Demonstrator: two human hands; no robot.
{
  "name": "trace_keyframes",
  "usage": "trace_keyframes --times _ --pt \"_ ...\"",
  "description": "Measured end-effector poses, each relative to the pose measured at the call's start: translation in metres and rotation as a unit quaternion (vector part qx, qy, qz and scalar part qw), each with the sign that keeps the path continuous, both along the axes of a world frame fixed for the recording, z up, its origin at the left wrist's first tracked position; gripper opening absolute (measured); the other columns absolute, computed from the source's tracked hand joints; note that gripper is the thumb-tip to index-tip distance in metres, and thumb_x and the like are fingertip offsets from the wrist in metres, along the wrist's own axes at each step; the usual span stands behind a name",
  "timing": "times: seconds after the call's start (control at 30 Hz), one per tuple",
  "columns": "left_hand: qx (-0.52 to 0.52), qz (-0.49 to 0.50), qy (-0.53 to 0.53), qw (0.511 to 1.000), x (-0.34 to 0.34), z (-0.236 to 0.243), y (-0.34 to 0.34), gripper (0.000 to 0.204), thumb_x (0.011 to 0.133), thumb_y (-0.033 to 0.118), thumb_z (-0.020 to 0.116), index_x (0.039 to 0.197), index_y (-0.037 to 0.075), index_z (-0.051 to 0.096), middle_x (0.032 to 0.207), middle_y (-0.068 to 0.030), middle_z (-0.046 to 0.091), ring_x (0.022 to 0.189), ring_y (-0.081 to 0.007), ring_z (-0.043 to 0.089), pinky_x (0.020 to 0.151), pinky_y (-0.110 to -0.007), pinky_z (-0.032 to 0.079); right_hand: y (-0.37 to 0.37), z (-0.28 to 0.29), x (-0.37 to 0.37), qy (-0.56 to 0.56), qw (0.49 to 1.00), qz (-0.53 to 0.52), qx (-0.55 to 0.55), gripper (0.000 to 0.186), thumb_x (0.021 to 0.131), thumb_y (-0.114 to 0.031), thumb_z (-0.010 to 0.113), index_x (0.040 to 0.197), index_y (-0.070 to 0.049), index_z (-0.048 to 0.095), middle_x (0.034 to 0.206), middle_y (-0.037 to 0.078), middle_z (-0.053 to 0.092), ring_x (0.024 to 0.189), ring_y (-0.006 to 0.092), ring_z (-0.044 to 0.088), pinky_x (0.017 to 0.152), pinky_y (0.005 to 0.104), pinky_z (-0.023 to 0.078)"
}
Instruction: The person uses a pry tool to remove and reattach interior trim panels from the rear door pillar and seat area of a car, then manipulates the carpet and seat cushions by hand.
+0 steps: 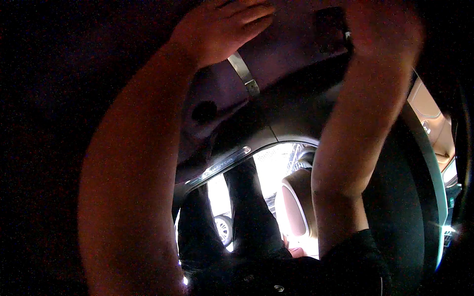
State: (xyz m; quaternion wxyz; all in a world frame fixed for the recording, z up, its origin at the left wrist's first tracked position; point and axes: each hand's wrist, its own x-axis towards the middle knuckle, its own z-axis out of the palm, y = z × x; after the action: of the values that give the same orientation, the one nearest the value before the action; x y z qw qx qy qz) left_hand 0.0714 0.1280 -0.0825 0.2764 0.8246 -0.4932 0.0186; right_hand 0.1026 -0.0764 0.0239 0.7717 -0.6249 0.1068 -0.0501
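My left hand (pixel 229 23) lies at the top middle on a dark panel (pixel 289 44), fingers stretched out and slightly apart. Just below it runs a metal strip (pixel 242 71), with a round dark hole (pixel 204 111) lower left. My right hand (pixel 382 27) is raised at the top right beside a dark rectangular recess (pixel 328 27); its fingers are too dim and blurred to make out, so I cannot tell what it holds or touches. Both forearms reach up from the lower edge.
My dark-clad legs (pixel 249 212) extend across a door sill (pixel 222 164) toward bright light, where a wheel (pixel 222 229) shows. A pale padded piece (pixel 294 209) is beside them. Dark trim (pixel 395 197) curves at the right, with tan interior panels (pixel 425 101) beyond.
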Motion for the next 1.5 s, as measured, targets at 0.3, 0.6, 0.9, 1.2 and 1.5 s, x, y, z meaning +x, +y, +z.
trace_keyframes --times 0.3,0.6,0.9,1.2,1.5 --pt "-0.004 0.039 -0.049 0.998 0.001 -0.004 -0.009 0.038 0.096 0.021 0.062 0.132 0.009 0.068 0.149 -0.0096 0.056 0.143 -0.0269 0.047 0.122 -0.047 0.034 0.039 -0.003 -0.040 0.057 0.997 -0.039 0.019 0.015 0.098 -0.025 0.056 0.098 -0.010 0.058 0.082 0.003 0.057 0.055 0.0118 0.048 0.048 0.0283 0.037" --pt "0.013 0.066 -0.070 0.995 -0.001 -0.005 -0.009 0.040 0.095 0.021 0.064 0.132 0.007 0.068 0.149 -0.0116 0.055 0.143 -0.0284 0.047 0.122 -0.048 0.034 0.049 -0.004 -0.053 0.180 0.983 -0.003 -0.031 0.047 0.103 -0.056 0.059 0.081 -0.015 0.053 0.062 -0.004 0.048 0.047 0.0078 0.041 0.043 0.0261 0.032" --pt "0.024 0.090 -0.077 0.993 0.002 -0.001 -0.010 0.042 0.093 0.020 0.065 0.131 0.005 0.067 0.149 -0.0135 0.055 0.143 -0.0299 0.047 0.121 -0.050 0.034 0.059 -0.025 -0.034 0.324 0.941 0.093 0.002 0.046 0.103 -0.057 0.057 0.088 -0.014 0.055 0.064 -0.002 0.046 0.050 0.0096 0.040 0.046 0.0281 0.030" --pt "0.038 0.117 -0.070 0.990 0.008 0.006 -0.005 0.043 0.091 0.020 0.067 0.131 0.002 0.067 0.149 -0.0155 0.054 0.143 -0.0313 0.047 0.121 -0.051 0.034 0.026 -0.077 -0.040 0.379 0.921 -0.002 -0.088 0.040 0.104 -0.055 0.055 0.100 -0.015 0.058 0.068 0.000 0.048 0.053 0.0123 0.041 0.049 0.0297 0.033" --pt "0.024 0.117 -0.056 0.991 0.008 -0.003 0.004 0.046 0.088 0.021 0.068 0.130 0.000 0.067 0.154 -0.0166 0.050 0.142 -0.0330 0.047 0.121 -0.053 0.034 0.011 -0.043 -0.025 0.165 0.983 0.068 0.033 0.057 0.103 -0.067 0.047 0.079 -0.016 0.053 0.067 -0.002 0.048 0.050 0.0103 0.036 0.047 0.0293 0.027"
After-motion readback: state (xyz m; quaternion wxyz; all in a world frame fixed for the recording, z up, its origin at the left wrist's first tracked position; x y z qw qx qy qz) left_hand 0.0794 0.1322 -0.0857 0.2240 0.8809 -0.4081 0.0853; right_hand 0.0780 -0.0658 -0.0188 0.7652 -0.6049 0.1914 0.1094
